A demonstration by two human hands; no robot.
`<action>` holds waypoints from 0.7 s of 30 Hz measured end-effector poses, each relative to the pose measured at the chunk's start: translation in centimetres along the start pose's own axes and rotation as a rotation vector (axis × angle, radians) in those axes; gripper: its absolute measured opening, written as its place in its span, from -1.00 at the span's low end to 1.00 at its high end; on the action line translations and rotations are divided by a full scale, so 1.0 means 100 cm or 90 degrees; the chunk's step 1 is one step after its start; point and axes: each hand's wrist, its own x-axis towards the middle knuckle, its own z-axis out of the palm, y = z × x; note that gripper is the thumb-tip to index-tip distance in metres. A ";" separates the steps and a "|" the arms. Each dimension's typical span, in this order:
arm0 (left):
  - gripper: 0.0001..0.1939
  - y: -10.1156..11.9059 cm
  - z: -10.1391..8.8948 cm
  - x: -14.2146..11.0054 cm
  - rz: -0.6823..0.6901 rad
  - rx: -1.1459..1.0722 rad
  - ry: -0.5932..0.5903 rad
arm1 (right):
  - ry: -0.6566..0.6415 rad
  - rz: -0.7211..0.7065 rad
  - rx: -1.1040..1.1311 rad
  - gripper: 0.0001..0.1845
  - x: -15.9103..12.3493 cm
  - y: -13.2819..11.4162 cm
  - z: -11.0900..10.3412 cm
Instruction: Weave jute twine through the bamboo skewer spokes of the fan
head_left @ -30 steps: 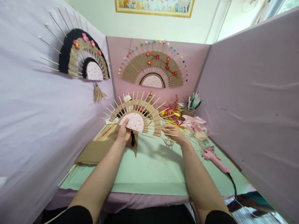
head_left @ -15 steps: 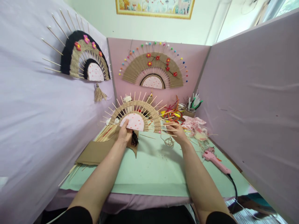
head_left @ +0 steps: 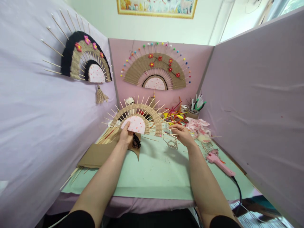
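My left hand is closed on a woven fan, its thumb on the white half-round centre with pink dots. Thin wooden sticks radiate from that centre through an arched band of tan twine. A black tassel hangs below the centre. At the stick tips on the fan's right side, my right hand has its thumb and fingers pinched together. What they pinch is too small to make out. Below the fan's right end lies a loose coil of twine on the green tabletop.
A pink glue gun lies at right with its cord over the edge. Brown cardboard and sticks lie at left. Crumpled pink-dotted cloth and a tool cup stand behind my right hand. Two finished fans hang on the partitions.
The fan has dipped slightly and shifted a little left in my left hand. My right hand has moved slightly right, away from the band, with its fingers still pinched.
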 end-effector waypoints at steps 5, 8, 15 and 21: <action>-0.80 0.000 -0.002 0.003 0.000 0.007 -0.002 | 0.007 -0.029 -0.024 -0.73 -0.001 -0.001 -0.010; -0.78 -0.001 -0.004 0.005 -0.001 0.005 -0.007 | 0.012 -0.039 -0.041 -0.69 -0.002 -0.003 -0.013; -0.75 -0.002 -0.008 0.008 0.002 0.007 -0.021 | 0.022 -0.041 -0.058 -0.67 -0.002 -0.005 -0.009; -0.79 -0.001 -0.007 0.007 0.026 0.011 -0.015 | 0.114 -0.083 -0.162 -0.72 -0.005 -0.011 -0.003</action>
